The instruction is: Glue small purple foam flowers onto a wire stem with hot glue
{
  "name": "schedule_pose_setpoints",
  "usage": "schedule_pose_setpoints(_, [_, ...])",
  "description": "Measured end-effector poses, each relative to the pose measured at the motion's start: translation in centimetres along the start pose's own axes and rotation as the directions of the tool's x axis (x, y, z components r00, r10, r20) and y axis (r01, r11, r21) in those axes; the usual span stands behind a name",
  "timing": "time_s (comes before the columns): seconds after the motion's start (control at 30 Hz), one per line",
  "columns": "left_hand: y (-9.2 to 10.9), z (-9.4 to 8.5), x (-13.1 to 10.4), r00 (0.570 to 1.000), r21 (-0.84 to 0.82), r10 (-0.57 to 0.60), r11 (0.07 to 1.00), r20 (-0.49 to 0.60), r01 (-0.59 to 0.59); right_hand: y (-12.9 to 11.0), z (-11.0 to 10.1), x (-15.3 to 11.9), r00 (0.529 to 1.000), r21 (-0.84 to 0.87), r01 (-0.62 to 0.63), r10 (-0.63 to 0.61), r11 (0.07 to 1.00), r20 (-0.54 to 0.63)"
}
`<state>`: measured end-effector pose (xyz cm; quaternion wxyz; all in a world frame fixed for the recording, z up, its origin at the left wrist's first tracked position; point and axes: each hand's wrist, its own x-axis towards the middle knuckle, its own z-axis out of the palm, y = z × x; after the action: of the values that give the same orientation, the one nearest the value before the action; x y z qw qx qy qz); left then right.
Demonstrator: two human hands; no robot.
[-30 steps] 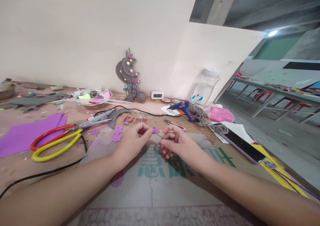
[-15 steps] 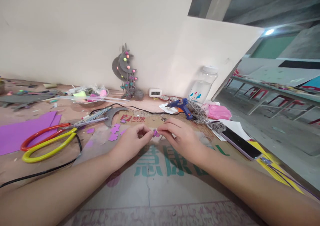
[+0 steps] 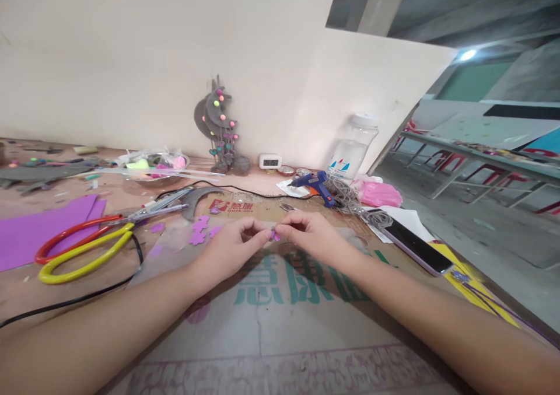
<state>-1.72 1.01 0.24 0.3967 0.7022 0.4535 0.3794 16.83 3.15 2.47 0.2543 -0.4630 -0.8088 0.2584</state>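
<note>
Over flat, printed cardboard point(image 3: 271, 211), the person's left hand point(image 3: 236, 246) and right hand point(image 3: 312, 238) nearly meet, both pinching one small purple piece point(image 3: 275, 236), its outline mostly hidden. Leftward lie scissors point(image 3: 126, 230), one pair, with smooth looped handles; beyond, one blue glue gun point(image 3: 319, 186) beside tangled grey cord point(image 3: 344, 193).

This looks like a craft workshop. A glue gun point(image 3: 319, 186), large scissors point(image 3: 129, 227), purple sheets point(image 3: 35, 240) and tangled grey cord point(image 3: 343, 196) crowd the scrap-littered worktop point(image 3: 17, 290), where a crescent-shaped ornament point(image 3: 219, 112) stands against a plain white partition point(image 3: 153, 62). Beyond, red stools point(image 3: 450, 160) sit under a second long, cluttered worktop point(image 3: 464, 152) on a bare grey floor point(image 3: 411, 208).
</note>
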Motion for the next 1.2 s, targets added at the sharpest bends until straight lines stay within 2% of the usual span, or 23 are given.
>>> schedule_pose_setpoints(0.07, [-0.1, -0.1, 0.0, 1.0, 0.023, 0.011, 1.0, 0.01, -0.012, 0.1, 0.0, 0.1, 0.998, 0.05, -0.058, 0.057, 0.997, 0.02])
schedule_pose_setpoints(0.17, [-0.3, -0.1, 0.1, 1.0, 0.033, 0.025, 0.999, -0.016, -0.024, 0.2, 0.1, 0.1, 0.998, 0.067, -0.062, 0.061, 0.996, 0.015])
schedule_pose_setpoints(0.27, [-0.4, 0.0, 0.1, 0.998, -0.007, 0.008, 1.0, -0.062, -0.008, 0.0, 0.1, -0.1, 1.0, 0.029, -0.029, 0.029, 0.999, 0.004])
schedule_pose_setpoints(0.33, [-0.3, 0.2, 0.0, 0.999, -0.02, -0.001, 1.0, -0.054, 0.0, -0.1, 0.2, -0.2, 1.0, -0.027, 0.014, -0.015, 1.0, -0.021])
schedule_pose_setpoints(0.53, [0.2, 0.5, -0.3, 0.999, 0.09, 0.023, 0.996, -0.029, -0.02, -0.5, 0.4, -0.7, 0.983, -0.203, 0.135, -0.156, 0.97, -0.094])
schedule_pose_setpoints(0.7, [0.7, 0.3, -0.3, 0.999, 0.123, 0.013, 0.992, 0.031, -0.017, -0.7, 0.7, -1.1, 0.98, -0.235, 0.157, -0.182, 0.959, -0.085])
schedule_pose_setpoints(0.87, [0.8, 0.2, -0.3, 0.999, 0.148, 0.011, 0.989, 0.048, -0.018, -0.9, 0.5, -1.1, 0.982, -0.217, 0.152, -0.173, 0.964, -0.081])
schedule_pose_setpoints(0.97, [0.5, 0.2, -0.1, 1.0, 0.116, -0.012, 0.993, 0.005, 0.011, -0.9, 0.5, -1.0, 0.989, -0.084, 0.099, -0.107, 0.992, -0.099])
schedule_pose_setpoints(1.03, [0.2, 0.1, 0.1, 0.997, 0.079, -0.042, 0.996, -0.067, 0.047, -0.8, 0.7, -1.0, 0.996, 0.129, 0.012, 0.0, 0.992, -0.091])
schedule_pose_setpoints(1.13, [-0.1, 0.0, 0.3, 0.991, 0.01, -0.063, 0.998, -0.122, 0.064, -0.9, 1.2, -1.0, 0.989, 0.488, -0.133, 0.145, 0.862, 0.014])
schedule_pose_setpoints(1.2, [-0.1, -0.1, 0.4, 0.992, -0.028, -0.056, 0.998, -0.117, 0.053, -1.1, 1.7, -1.1, 0.981, 0.608, -0.188, 0.174, 0.771, 0.083])
